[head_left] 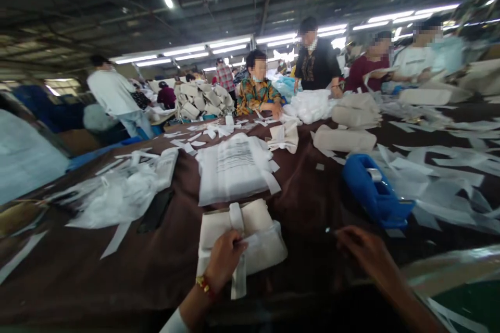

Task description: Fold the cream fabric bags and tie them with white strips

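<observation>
Left hand (223,260) closed on folded cream bag bundle (238,239), gripping white strap at near table (78,270) edge. Right hand (361,250) blurred, apart from bundle, fingers curled around something small; cannot tell what. Blue tape dispenser (373,190) just beyond right hand. Printed white bag stack (234,166) behind bundle. Paper strips (449,177) scattered right.

Worn on the head, looking forward and slightly down across a brown table (312,192), close above the left hand (224,260) and right hand (363,250), workers beyond.
</observation>
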Demonstrator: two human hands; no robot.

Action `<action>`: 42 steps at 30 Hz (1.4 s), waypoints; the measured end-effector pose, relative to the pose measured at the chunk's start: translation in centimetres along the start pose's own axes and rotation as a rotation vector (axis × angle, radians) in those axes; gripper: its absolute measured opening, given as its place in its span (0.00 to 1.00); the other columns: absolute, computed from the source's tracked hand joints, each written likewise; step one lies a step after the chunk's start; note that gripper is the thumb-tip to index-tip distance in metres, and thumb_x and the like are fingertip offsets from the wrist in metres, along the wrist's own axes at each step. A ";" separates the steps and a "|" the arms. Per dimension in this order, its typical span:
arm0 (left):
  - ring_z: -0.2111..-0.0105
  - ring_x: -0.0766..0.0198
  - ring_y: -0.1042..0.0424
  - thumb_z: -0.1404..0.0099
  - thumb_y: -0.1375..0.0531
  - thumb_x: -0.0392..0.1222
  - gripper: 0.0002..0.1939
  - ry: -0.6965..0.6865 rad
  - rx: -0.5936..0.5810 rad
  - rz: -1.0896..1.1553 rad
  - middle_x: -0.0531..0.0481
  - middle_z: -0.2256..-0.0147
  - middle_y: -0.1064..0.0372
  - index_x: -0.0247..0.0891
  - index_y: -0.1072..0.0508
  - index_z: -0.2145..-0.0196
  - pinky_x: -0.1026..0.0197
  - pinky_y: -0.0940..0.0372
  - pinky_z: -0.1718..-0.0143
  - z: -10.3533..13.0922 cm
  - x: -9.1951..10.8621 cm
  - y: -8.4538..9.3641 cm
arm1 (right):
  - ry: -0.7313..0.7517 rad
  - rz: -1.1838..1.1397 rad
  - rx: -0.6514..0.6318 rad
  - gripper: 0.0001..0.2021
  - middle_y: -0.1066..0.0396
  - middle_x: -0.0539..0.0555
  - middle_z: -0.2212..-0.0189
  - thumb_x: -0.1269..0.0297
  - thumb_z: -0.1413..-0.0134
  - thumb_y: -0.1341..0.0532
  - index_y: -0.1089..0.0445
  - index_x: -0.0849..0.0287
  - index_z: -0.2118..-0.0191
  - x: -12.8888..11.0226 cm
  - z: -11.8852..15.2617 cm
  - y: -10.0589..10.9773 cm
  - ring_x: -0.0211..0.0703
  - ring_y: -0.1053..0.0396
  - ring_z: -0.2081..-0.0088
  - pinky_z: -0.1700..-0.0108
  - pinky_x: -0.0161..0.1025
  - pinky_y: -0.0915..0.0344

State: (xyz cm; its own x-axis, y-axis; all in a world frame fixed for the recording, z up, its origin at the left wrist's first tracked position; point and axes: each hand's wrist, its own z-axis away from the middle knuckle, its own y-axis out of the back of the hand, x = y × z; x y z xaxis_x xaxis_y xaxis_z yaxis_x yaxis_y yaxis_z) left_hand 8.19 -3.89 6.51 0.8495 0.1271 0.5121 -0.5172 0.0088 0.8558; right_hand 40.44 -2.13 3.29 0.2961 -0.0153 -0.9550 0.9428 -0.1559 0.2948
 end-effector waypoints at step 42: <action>0.41 0.61 0.43 0.34 0.55 0.34 0.17 -0.743 0.174 -0.049 0.47 0.43 0.37 0.44 0.30 0.56 0.56 0.40 0.43 5.6 -11.5 0.8 | 0.388 0.106 -0.425 0.13 0.27 0.58 0.57 0.61 0.44 0.48 0.28 0.58 0.61 0.4 -1.2 -6.1 0.46 0.30 0.54 0.50 0.44 0.34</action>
State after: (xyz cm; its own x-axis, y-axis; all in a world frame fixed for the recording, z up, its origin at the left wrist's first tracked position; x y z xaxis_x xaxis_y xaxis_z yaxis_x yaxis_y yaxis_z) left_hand -1.41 -10.85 1.71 0.7496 -0.5704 0.3357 -0.5058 -0.1665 0.8464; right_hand 34.95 0.04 1.17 0.3507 0.3665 -0.8618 0.8600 0.2382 0.4513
